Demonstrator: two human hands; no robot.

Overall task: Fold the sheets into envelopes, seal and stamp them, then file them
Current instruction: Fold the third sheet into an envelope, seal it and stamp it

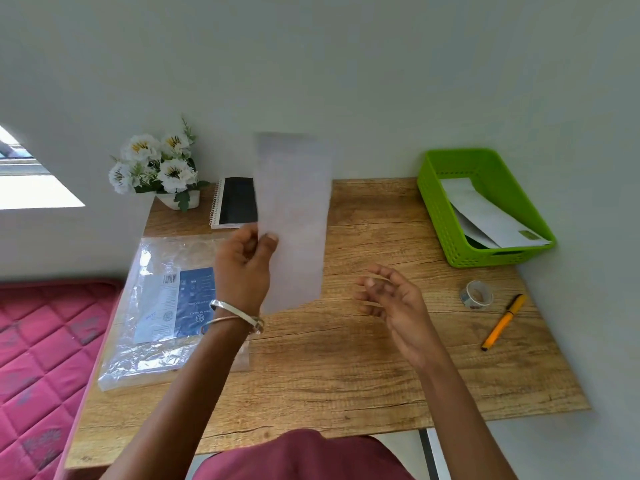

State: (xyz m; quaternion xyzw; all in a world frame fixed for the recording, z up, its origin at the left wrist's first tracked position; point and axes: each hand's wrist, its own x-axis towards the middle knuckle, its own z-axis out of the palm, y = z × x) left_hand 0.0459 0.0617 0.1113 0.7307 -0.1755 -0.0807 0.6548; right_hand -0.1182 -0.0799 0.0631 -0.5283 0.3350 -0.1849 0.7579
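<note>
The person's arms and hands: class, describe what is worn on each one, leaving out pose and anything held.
The left hand has two thin silver-coloured bangles at the wrist. The right hand shows no jewellery, watch or glove. Both forearms are uncovered, with no sleeve visible on them. The fingers carry no rings that can be made out.

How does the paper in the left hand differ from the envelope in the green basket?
The paper is held upright in the air, pinched by the left hand; the envelope lies slanted in the green basket. The paper looks plain; the envelope has a green stamp at one corner. Both are white and long.
</note>
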